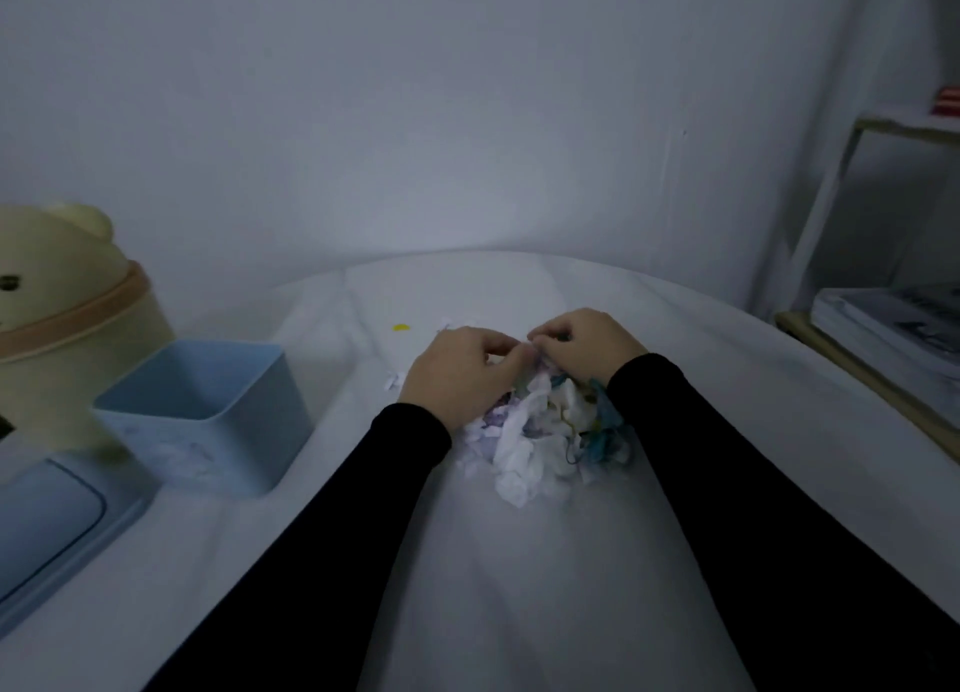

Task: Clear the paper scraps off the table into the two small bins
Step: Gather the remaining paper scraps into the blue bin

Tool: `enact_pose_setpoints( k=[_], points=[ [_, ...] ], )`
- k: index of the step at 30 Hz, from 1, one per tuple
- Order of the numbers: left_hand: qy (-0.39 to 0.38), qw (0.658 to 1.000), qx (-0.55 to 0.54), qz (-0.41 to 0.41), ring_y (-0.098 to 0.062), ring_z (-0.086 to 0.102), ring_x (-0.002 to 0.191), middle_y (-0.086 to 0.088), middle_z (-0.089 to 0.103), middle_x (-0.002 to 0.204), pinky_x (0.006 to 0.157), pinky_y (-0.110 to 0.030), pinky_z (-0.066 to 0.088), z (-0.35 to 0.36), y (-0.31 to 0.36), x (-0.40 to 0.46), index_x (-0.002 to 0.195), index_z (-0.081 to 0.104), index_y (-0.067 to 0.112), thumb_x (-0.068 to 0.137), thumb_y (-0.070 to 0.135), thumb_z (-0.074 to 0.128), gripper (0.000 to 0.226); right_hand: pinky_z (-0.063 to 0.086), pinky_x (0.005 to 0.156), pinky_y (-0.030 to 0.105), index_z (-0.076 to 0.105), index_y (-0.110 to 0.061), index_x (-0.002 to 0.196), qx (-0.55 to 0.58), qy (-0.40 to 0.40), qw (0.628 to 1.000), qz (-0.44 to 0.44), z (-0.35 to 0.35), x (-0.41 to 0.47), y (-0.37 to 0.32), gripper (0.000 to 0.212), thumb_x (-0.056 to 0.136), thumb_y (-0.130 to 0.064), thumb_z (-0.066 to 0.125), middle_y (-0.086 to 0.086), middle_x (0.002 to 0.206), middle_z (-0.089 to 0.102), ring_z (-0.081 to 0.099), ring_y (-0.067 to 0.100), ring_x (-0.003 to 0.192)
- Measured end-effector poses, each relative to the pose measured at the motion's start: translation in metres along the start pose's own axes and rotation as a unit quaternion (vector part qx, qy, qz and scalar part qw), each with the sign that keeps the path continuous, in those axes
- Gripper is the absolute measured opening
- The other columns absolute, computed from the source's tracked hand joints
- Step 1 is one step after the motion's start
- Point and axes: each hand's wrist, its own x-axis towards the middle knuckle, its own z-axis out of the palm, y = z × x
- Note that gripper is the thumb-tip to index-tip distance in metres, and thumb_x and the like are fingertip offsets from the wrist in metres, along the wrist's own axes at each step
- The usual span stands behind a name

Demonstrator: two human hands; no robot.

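Note:
A heap of white, lilac and teal paper scraps [540,431] lies in the middle of the white table [519,587]. My left hand [462,369] and my right hand [584,340] sit on the far side of the heap, fingers curled down into the scraps and meeting at the top. A few loose bits lie apart: a white scrap [393,379] left of my left hand and a yellow scrap [400,328] farther back. A small blue square bin [208,416] stands open at the left. A cream bear-shaped bin [62,327] stands behind it.
A blue lid [47,525] lies flat at the near left edge. A shelf unit with stacked books [893,338] stands at the right, beside the table. A white wall rises behind the table.

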Motion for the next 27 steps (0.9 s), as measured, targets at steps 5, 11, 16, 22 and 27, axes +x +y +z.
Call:
enact_pose_setpoints(
  k=[5,11,16,22,27],
  points=[
    [0.141,0.989,-0.047,-0.008,-0.011,0.064,0.096,0.007,0.073,0.1,0.086,-0.027,0.049,-0.015,-0.014,-0.017,0.091,0.075,0.021,0.088,0.039,0.058,0.024,0.043,0.08,0.018,0.068,-0.017,0.114,0.075,0.09,0.993,-0.023,-0.008,-0.03,-0.01,0.026,0.091,-0.02,0.056,-0.002,0.107,0.068,0.059,0.009,0.089],
    [0.213,0.965,-0.143,-0.054,-0.012,0.062,0.101,0.005,0.071,0.103,0.083,-0.021,0.043,-0.017,-0.041,-0.007,0.096,0.073,0.02,0.091,0.026,0.053,0.022,0.039,0.086,0.02,0.068,-0.012,0.111,0.028,0.191,0.981,0.028,-0.004,-0.043,0.004,0.026,0.093,-0.023,0.054,0.006,0.117,0.064,0.057,0.018,0.102],
    [0.21,0.963,-0.129,-0.112,-0.021,0.054,0.117,-0.001,0.066,0.12,0.106,-0.03,0.035,-0.018,-0.05,0.01,0.114,0.066,0.018,0.093,0.03,0.048,0.031,0.031,0.105,0.025,0.056,-0.008,0.129,0.005,0.144,0.988,0.048,0.012,-0.037,0.004,0.042,0.094,-0.031,0.052,0.008,0.139,0.051,0.044,0.021,0.13],
    [0.047,0.984,0.029,-0.167,-0.029,0.051,0.115,-0.008,0.063,0.118,0.109,-0.042,0.024,-0.02,-0.066,0.039,0.104,0.064,0.018,0.095,0.035,0.032,0.037,0.038,0.101,0.024,0.059,-0.013,0.128,-0.01,0.114,0.992,0.052,0.017,-0.032,-0.001,0.041,0.092,-0.033,0.055,0.006,0.134,0.058,0.055,0.02,0.12],
    [-0.01,0.998,0.002,-0.068,-0.027,0.057,0.094,-0.01,0.066,0.094,0.079,-0.031,0.04,-0.014,-0.062,0.046,0.082,0.061,0.012,0.096,0.037,0.037,0.037,0.038,0.103,0.029,0.062,-0.014,0.123,-0.029,0.127,0.99,0.046,0.006,-0.022,0.0,0.037,0.091,-0.032,0.055,0.007,0.131,0.057,0.051,0.022,0.12]
  ],
)
